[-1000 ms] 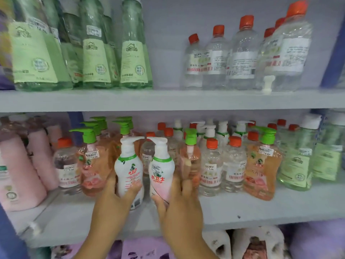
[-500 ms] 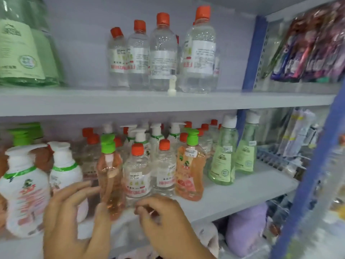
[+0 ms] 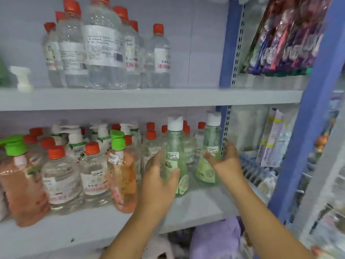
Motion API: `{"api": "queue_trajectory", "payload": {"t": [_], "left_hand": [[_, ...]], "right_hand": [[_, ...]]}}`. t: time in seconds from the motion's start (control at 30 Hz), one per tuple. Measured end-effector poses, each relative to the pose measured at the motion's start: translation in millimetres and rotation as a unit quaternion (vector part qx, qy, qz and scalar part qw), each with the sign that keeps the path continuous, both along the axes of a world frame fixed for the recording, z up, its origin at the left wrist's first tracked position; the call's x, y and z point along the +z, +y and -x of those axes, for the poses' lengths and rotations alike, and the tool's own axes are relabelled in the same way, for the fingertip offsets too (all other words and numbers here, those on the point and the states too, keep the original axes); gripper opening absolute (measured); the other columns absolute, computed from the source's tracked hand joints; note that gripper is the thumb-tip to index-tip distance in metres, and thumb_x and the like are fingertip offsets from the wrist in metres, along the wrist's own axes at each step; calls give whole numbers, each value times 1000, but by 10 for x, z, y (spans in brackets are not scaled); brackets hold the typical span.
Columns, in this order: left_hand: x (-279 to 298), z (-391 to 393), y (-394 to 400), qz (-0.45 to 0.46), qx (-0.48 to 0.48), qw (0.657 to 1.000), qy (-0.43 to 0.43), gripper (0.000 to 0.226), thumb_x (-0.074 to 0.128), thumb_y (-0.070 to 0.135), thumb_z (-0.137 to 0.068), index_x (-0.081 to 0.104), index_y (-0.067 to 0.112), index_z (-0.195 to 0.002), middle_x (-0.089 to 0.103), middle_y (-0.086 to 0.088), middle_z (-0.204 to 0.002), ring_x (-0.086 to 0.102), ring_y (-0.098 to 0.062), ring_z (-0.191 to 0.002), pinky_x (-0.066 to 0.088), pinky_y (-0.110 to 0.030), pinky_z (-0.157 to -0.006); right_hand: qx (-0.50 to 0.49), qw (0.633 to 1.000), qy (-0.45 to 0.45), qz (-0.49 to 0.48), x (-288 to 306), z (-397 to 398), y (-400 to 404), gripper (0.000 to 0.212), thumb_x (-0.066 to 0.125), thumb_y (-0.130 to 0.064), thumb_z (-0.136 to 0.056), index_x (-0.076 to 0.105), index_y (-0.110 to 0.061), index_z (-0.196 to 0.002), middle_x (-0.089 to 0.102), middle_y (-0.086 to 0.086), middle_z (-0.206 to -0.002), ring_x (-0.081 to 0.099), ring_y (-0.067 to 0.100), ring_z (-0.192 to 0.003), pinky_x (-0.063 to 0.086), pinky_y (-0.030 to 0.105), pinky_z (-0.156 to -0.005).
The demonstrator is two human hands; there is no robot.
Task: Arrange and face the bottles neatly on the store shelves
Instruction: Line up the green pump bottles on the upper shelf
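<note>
- The left hand (image 3: 160,176) wraps around the lower body of a green bottle (image 3: 174,159) with a white cap, thumb on the front, fingers curled behind its left side.
- That bottle stands upright near the front of the lower shelf (image 3: 196,206), towards its right end.
- The right hand (image 3: 224,161) is spread open around a second green bottle (image 3: 210,156) just to the right, thumb against its front label and fingers by its right side; whether the fingers press it I cannot tell.
- The second green bottle stands upright beside the blue upright post (image 3: 224,43) at the shelf's right end.
- Left of the hands stand an orange pump bottle (image 3: 121,172) with a green top, then clear bottles with red caps (image 3: 61,178), and a larger orange pump bottle (image 3: 20,182) at the far left.
- White pump bottles (image 3: 74,139) fill the row behind.
- The upper shelf (image 3: 130,99) carries clear red-capped bottles (image 3: 104,49) grouped left of centre, and a loose white pump head (image 3: 21,78) lies at its left.
</note>
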State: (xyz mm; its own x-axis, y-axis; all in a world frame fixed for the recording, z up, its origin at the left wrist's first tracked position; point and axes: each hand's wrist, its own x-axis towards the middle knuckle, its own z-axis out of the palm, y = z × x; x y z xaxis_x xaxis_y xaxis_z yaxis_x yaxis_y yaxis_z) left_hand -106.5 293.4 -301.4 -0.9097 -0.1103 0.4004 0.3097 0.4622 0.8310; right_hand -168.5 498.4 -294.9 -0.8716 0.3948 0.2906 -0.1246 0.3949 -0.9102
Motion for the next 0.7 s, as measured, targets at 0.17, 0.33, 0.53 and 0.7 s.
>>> {"api": "queue_trajectory", "payload": {"t": [0.17, 0.33, 0.53, 0.7], "left_hand": [[-32, 292, 312, -38, 37, 995, -79, 76, 74, 37, -87, 32, 51, -148, 68, 18, -121, 65, 0, -98, 53, -19, -83], [-150, 184, 438, -42, 73, 996, -30, 57, 87, 30, -75, 50, 42, -116, 60, 24, -95, 56, 17, -79, 41, 0, -60], [-251, -17, 359, -71, 9, 995, -71, 58, 92, 32, -70, 57, 42, -115, 74, 24, -101, 70, 6, -89, 56, -15, -70], [-166, -274, 379, -104, 7, 991, -79, 66, 93, 26, -71, 56, 46, -122, 75, 24, -104, 72, 3, -95, 61, -32, -86]], "right_hand": [[74, 997, 8, -18, -208, 148, 83, 39, 86, -36, -74, 59, -51, -98, 73, -10, -95, 71, 13, -91, 60, 47, -83], [117, 993, -4, -11, -238, -226, 129, 49, 86, -42, -74, 54, -43, -111, 72, -16, -99, 69, 1, -89, 56, 29, -74], [234, 971, -35, 43, -234, -612, 254, 58, 88, -35, -76, 52, -51, -119, 73, -28, -105, 69, -8, -95, 57, 24, -81], [251, 966, -24, 54, -122, -797, 259, 55, 90, -22, -76, 61, -42, -118, 76, -20, -105, 72, 1, -97, 60, 34, -87]]}}
